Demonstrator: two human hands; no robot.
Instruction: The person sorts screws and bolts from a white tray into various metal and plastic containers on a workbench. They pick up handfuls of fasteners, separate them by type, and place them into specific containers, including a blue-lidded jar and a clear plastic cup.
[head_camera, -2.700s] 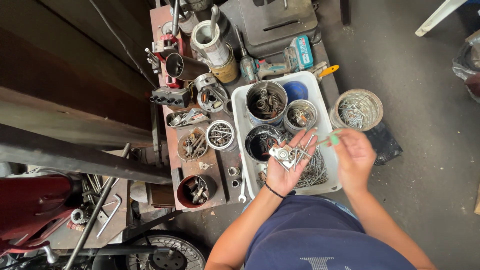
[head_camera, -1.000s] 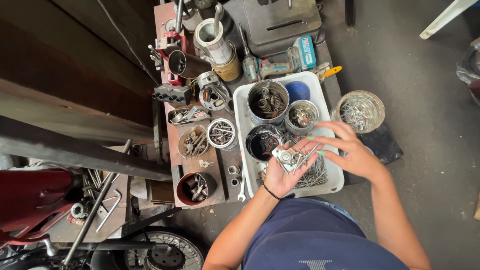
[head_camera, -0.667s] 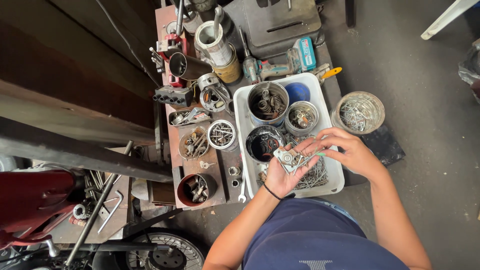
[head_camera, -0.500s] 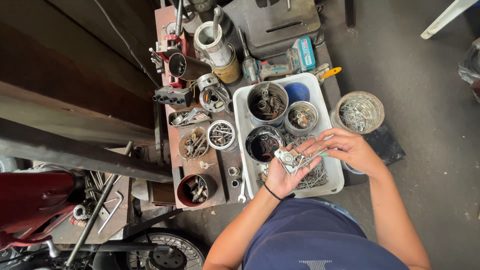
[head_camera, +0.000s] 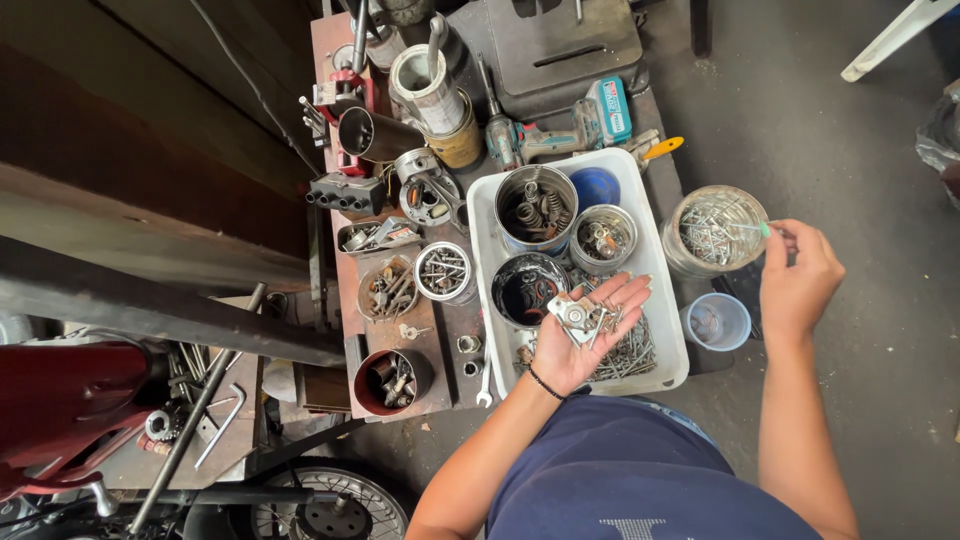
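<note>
The left hand (head_camera: 590, 335) lies palm up, fingers spread flat, cradling a small heap of metal fasteners (head_camera: 580, 318) over the near end of the white tray (head_camera: 672, 352). The right hand (head_camera: 800, 285) pinches a thin screw (head_camera: 752, 228) between fingertips above the glass jar of screws (head_camera: 716, 230), which stands on the grey concrete floor (head_camera: 880, 160) just off the tray's right edge. Tins of springs (head_camera: 536, 210) and bolts crowd the tray and the rusty workbench (head_camera: 345, 330) to its left.

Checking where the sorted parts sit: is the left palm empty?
No, the open left hand cradles a small pile of silver metal washers and screws above the white plastic tray.
</note>
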